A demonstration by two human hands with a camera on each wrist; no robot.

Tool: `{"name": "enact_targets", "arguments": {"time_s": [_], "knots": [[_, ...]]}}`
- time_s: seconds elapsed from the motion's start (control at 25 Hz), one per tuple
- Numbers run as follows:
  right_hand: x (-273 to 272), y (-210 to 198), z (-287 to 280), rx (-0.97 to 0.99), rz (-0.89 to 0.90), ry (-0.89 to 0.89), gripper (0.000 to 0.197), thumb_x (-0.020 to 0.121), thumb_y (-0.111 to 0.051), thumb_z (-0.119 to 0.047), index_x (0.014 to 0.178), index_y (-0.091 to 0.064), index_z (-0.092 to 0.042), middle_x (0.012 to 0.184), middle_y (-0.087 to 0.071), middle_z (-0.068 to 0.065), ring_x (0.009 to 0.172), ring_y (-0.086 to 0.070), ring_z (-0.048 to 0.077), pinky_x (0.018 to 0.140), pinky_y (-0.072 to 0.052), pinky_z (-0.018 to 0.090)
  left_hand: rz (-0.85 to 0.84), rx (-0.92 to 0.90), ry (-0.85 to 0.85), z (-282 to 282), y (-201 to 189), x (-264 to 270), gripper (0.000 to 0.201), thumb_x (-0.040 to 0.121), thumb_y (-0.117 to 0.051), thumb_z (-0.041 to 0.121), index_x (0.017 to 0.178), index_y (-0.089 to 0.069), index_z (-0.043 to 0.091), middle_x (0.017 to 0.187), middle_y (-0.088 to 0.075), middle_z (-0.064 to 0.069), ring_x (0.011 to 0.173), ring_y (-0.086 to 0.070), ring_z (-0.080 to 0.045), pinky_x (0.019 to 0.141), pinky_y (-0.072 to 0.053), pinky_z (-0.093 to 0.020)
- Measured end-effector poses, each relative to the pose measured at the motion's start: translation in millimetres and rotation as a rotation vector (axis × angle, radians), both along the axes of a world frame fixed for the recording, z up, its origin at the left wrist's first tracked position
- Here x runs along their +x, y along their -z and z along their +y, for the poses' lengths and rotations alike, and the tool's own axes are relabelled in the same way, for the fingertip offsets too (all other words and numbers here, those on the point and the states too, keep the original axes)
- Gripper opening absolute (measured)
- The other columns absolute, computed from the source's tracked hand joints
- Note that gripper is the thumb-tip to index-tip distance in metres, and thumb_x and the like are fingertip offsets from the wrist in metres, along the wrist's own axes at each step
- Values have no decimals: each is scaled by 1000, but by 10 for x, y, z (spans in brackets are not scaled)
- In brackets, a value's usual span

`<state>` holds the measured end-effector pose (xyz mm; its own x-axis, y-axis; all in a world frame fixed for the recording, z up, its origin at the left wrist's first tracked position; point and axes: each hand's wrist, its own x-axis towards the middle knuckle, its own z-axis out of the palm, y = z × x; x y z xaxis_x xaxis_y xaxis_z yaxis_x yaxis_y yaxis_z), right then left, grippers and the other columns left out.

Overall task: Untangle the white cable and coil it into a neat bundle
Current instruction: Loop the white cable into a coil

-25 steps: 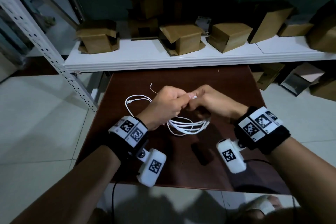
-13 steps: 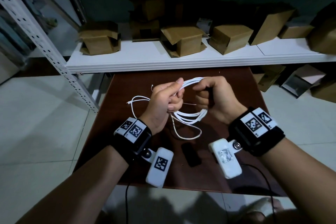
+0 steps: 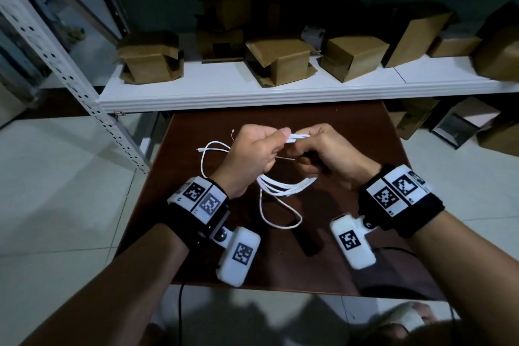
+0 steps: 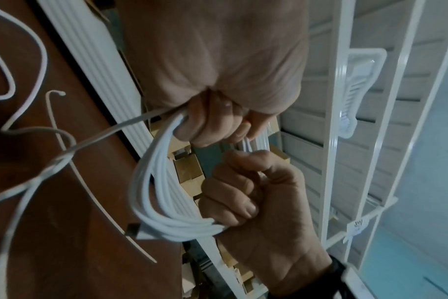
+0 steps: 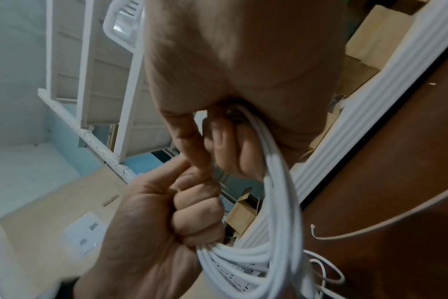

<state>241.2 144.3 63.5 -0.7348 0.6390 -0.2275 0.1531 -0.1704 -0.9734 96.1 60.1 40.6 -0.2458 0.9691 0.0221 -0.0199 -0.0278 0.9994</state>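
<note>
The white cable (image 3: 286,187) hangs as a coil of several loops above the brown table (image 3: 365,149). My left hand (image 3: 278,143) pinches the top of the coil with its thumb on the strands. My right hand (image 3: 306,149) grips the same loops from the other side, fingers curled. A loose loop (image 3: 280,216) droops below, and a free end (image 3: 213,146) trails left. In the left wrist view the coil (image 4: 151,192) runs between my left fingers (image 4: 212,121) and the right hand (image 4: 256,202). In the right wrist view the coil (image 5: 281,202) hangs from my right fingers (image 5: 225,145).
A thin white tie (image 4: 90,182) lies on the table to the left of the coil. A small black object (image 3: 306,239) lies on the table below the hands. Behind the table a white shelf (image 3: 252,93) holds several cardboard boxes (image 3: 280,62). A perforated metal post (image 3: 70,70) stands left.
Both hands have lifted the coil off the table. In the last half second they have drawn closer together at the coil's top, and my left thumb now lies on the strands.
</note>
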Motion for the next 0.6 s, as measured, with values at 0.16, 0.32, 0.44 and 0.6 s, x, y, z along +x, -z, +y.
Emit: {"name": "enact_targets", "arguments": {"time_s": [0.16, 0.32, 0.44, 0.6], "knots": [[10, 66, -54, 285, -324, -142, 7, 70, -67, -5, 65, -65, -1, 49, -41, 7, 38, -32, 18, 43, -24, 25, 377, -137, 58, 19, 104, 25, 58, 88, -61, 43, 59, -52, -7, 45, -33, 2, 43, -25, -12, 50, -18, -33], [-66, 36, -112, 245, -266, -15, 14, 75, -64, 8, 65, -67, -1, 42, -39, 3, 33, -28, 12, 38, -19, 19, 82, -144, 34, -10, 69, 48, 51, 101, -63, 31, 59, -48, 5, 48, -28, 1, 40, -22, -8, 42, -18, -22], [-102, -69, -119, 75, -83, 130, 7, 75, -60, 11, 73, -61, 5, 45, -28, -1, 36, -18, 12, 42, -12, 21, -176, -77, 54, -20, -22, -27, 47, 107, -54, 31, 64, -42, 15, 51, -22, 6, 40, -18, -6, 38, -13, -18], [-104, -84, -43, -108, 67, 227, 41, 79, -57, 8, 60, -33, -20, 57, -14, -1, 49, -9, 12, 49, -8, 27, -438, -40, 107, -11, 20, -129, 44, 107, -49, 37, 69, -48, 14, 49, -23, 10, 38, -22, -5, 42, -11, -21]]}}
